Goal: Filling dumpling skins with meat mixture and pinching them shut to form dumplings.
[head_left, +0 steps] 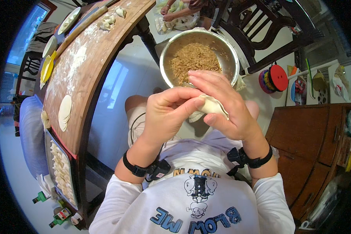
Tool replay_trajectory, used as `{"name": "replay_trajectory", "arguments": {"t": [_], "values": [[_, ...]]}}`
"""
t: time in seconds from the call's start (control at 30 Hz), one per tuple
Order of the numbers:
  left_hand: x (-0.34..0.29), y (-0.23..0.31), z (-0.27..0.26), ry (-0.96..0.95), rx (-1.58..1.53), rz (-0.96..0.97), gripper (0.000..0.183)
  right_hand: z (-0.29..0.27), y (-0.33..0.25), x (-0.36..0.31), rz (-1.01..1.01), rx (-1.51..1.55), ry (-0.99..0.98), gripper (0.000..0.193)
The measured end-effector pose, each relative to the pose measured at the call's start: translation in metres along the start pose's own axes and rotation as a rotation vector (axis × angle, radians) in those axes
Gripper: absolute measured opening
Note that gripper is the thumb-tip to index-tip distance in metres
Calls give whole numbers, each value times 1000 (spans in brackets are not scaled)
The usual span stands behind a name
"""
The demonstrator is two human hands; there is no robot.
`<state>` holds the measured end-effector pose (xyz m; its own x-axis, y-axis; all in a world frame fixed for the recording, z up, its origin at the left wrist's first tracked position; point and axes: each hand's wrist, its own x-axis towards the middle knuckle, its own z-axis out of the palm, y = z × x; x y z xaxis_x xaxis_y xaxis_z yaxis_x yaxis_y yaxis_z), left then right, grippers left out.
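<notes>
A pale dough dumpling (pixel 213 106), folded into a half-moon, is between my hands above my lap. My left hand (pixel 163 111) pinches its left end with thumb and forefinger. Curled round its other side, my right hand (pixel 234 111) holds it with the thumb below and the fingers above. Just beyond the hands stands a steel bowl (pixel 167 48) with brown minced filling (pixel 195 58) in it. My right fingers overlap the bowl's near part from this view. The inside of the dumpling is hidden.
On the floured wooden board (pixel 99 74) at left lie stacked dough wrappers (pixel 65 113), a rolling pin (pixel 80 29) and dough pieces (pixel 106 22). A tray (pixel 76 191) of dumplings is at its near end. Dark chair (pixel 257 31) and wooden cabinet (pixel 296 148) stand right. Another person's hands (pixel 167 13) are beyond.
</notes>
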<state>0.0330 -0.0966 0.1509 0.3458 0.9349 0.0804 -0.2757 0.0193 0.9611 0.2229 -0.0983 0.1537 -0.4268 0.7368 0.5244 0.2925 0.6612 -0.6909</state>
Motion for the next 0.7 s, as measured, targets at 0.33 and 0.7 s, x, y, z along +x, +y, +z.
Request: {"name": "replay_trajectory", "arguments": {"t": [0.33,0.7], "values": [[-3,5,3,10,-34,26,13,-2,-7,7,-32,9,16,56],[17,16,-4,-190,550,566,61,1,-25,2,29,41,131,50]]}}
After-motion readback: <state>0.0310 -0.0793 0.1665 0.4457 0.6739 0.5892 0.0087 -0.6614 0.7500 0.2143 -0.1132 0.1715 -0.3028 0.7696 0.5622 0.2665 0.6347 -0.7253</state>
